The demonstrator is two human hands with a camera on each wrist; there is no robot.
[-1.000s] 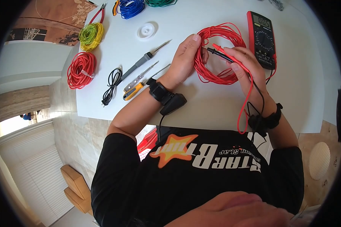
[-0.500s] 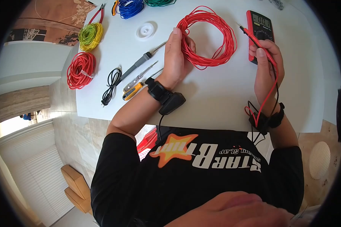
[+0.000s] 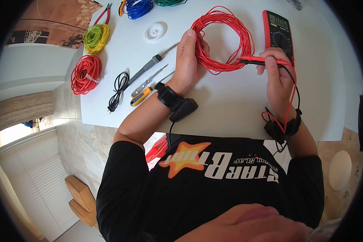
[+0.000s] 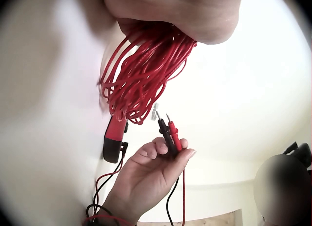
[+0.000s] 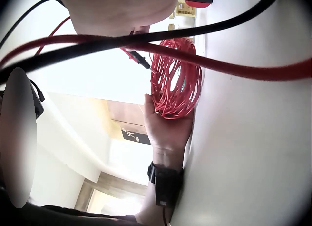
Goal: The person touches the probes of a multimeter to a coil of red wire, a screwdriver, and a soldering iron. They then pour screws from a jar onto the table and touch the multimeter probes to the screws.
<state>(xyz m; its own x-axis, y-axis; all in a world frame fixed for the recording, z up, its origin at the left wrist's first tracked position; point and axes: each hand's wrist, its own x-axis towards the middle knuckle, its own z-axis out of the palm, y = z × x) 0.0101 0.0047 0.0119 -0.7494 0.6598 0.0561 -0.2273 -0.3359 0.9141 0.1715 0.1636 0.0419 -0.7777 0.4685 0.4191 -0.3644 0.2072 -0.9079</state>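
My left hand (image 3: pixel 186 60) grips the left side of a coil of red wire (image 3: pixel 217 63), thumb on top, holding it just over the white table. Between the thumb and fingers of my right hand (image 3: pixel 279 82) are two test probes side by side, a red probe (image 4: pixel 175 134) and a black probe (image 4: pixel 166 134). Their metal tips point left and overlap the coil's right edge in the head view. Leads from the probes loop down past my right wrist. The multimeter (image 3: pixel 279 29), red and black with its display lit, lies behind my right hand, which hides its lower end.
Left of the coil lie a soldering iron (image 3: pixel 143 71), a clear screwdriver (image 3: pixel 149 82) and a yellow-handled screwdriver (image 3: pixel 141 97). Farther off are a white spool (image 3: pixel 155 33), a second red coil (image 3: pixel 86 75), a yellow-green coil (image 3: pixel 96 39), a blue coil (image 3: pixel 139 9) and red-handled pliers (image 3: pixel 105 16).
The coil has moved up and left from its first place. My right hand went right toward the multimeter, and the probes then swung from pointing up-left to pointing left at the coil.
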